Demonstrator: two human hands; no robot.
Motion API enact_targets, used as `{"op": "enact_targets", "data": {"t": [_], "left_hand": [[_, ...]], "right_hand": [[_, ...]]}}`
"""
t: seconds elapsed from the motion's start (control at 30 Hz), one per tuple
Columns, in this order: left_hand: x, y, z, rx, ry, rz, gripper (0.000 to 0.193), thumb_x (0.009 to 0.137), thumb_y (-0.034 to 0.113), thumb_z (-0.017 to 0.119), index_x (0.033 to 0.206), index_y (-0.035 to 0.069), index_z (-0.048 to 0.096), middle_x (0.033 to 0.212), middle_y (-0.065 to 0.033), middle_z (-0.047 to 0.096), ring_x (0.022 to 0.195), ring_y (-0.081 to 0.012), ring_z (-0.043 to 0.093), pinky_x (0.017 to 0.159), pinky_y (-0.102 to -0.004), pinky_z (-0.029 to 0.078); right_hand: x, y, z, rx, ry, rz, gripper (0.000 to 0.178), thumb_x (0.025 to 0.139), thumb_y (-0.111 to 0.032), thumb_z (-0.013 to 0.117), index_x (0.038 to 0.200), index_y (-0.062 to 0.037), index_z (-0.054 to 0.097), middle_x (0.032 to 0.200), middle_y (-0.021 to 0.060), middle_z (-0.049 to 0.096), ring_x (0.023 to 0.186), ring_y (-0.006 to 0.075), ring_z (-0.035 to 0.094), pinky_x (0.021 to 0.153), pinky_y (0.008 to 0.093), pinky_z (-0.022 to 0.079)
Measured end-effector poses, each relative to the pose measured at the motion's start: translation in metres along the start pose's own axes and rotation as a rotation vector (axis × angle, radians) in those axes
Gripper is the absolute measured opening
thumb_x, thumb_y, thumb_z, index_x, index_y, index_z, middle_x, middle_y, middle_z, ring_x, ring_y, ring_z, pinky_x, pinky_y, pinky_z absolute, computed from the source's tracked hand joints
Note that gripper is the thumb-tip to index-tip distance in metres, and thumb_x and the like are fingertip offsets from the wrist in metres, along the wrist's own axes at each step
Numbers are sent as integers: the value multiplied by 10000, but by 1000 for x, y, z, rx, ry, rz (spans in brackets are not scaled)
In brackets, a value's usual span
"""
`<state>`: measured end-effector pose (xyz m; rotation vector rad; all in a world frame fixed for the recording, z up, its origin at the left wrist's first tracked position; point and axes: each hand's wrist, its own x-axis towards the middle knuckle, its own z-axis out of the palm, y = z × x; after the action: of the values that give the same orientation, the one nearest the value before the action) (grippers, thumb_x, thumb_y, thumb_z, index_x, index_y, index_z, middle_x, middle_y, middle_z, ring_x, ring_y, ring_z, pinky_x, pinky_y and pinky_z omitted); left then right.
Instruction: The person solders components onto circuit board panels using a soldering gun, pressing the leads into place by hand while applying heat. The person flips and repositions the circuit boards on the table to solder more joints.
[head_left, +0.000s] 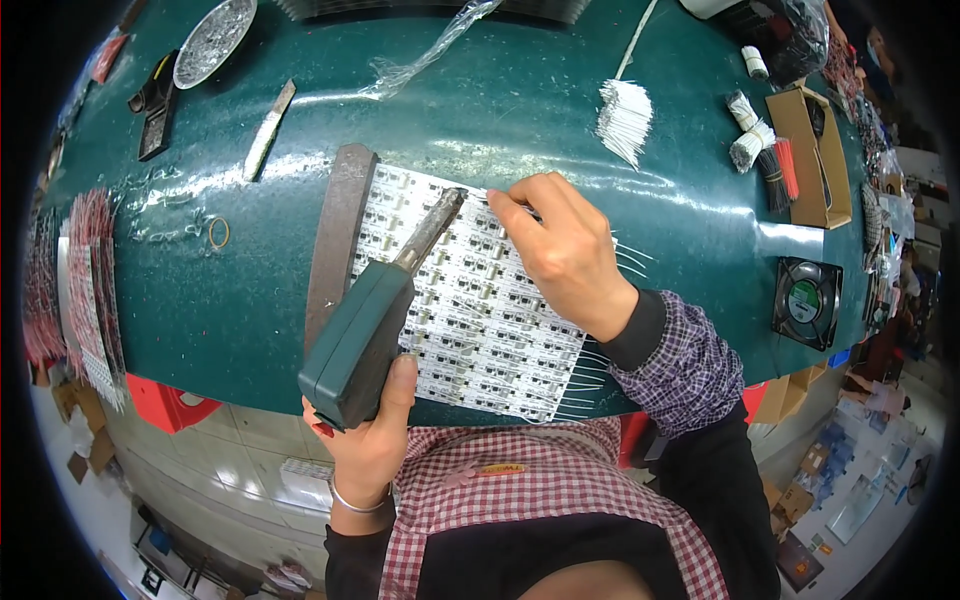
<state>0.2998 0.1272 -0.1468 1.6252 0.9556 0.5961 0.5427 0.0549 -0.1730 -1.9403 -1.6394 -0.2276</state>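
Hands (570,255) at circuit boards (480,335), left (368,445) gripping tool (355,340)

Can pass at left over green tabletop (190,330), between brown bar (340,225) and stacked strips with red wires (92,285); crossing a thin ring (219,232) lying flat. Can pass beyond far edge of white board panel (500,350), up to clear film (430,55) and white bundle (625,122). Over panel, blocked at left by green tool (350,340) in left hand (368,445), metal tip (430,232) slanting toward far edge; blocked at far right corner by right hand (565,245). Narrow between tip and right fingertips. Reachable: panel's near middle. At right, hampered by jutting white wires (632,258), farther out by black fan (806,303) and cardboard box (836,195); passable between wires and fan, beyond right sleeve (680,365).
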Motion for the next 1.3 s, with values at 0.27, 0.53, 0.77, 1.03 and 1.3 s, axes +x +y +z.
{"op": "enact_targets", "data": {"t": [0.27,0.53,0.77,1.03,1.3], "left_hand": [[3,1,4,-17,-7,-7,273,910,-13,686,1163,-55,591,884,-92,647,574,-101,559,498,-245,444],[-4,12,0,-68,54,-181,282,881,87,785,1101,-57,683,939,-75,710,749,-130,646,671,-268,519],[-4,15,1,-216,107,-151,360,862,52,791,1176,-61,657,976,-96,711,777,-152,658,699,-278,532],[-8,-6,-6,71,78,88,374,848,-87,693,1210,-84,598,1044,-166,690,574,-101,561,488,-231,445],[-9,-1,-4,0,92,-23,328,847,-84,704,1167,-79,628,1010,-134,690,578,-91,560,492,-228,431]], "right_hand": [[0,0,1,-8,-8,2,297,705,83,702,998,35,704,869,100,608,748,232,620,605,326,525],[0,0,1,-17,-5,-4,290,708,81,702,993,35,704,869,98,607,751,231,621,602,323,527],[0,2,1,-44,-12,-47,265,701,32,667,963,69,682,865,100,565,791,219,598,631,305,554],[0,-3,-35,-86,-37,49,239,720,26,677,958,40,684,900,97,606,801,234,626,633,330,546],[4,-2,-10,56,20,-62,258,713,14,679,971,19,681,929,88,634,837,234,615,663,325,536]]}}
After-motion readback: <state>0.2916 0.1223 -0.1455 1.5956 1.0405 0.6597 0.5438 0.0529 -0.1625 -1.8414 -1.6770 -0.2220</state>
